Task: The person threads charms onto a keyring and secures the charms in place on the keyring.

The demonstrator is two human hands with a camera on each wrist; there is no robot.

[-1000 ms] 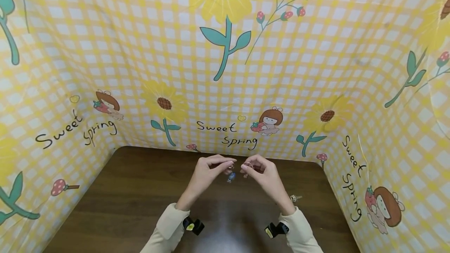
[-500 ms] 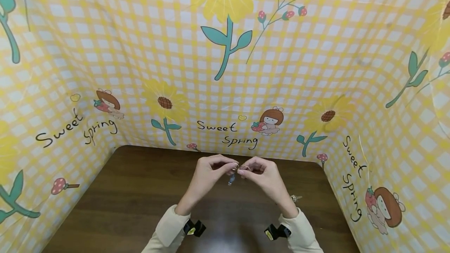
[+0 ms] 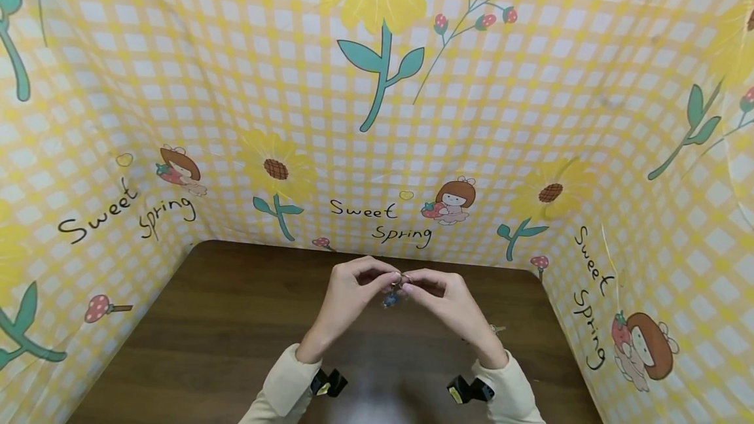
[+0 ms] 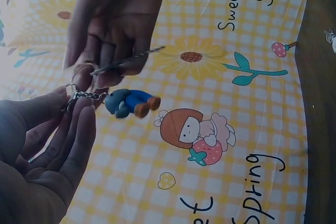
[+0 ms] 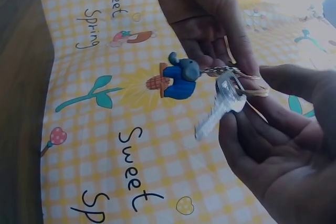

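Observation:
My left hand (image 3: 351, 296) pinches the metal end of a keychain; from its short chain (image 5: 218, 71) hangs a blue-and-grey animal figurine (image 4: 131, 102) with orange-brown feet. Between thumb and fingertips, my right hand (image 3: 450, 290) pinches a thin key ring (image 5: 257, 92). A silver key (image 5: 221, 103) dangles from that ring, next to the figurine. Fingertips of both hands almost meet over the far part of the table, and ring and keychain end touch or overlap there. Whether they are linked I cannot tell.
Another small key (image 3: 499, 328) lies on the dark wooden table (image 3: 177, 332), partly hidden behind my right wrist. Yellow checked cloth (image 3: 377, 162) with printed flowers encloses the table at the back and both sides. Black wrist cameras (image 3: 471, 389) sit below the cuffs.
My hands have come together from a small gap, so key ring and keychain now meet. The right wrist has shifted outward and covers more of the key on the table.

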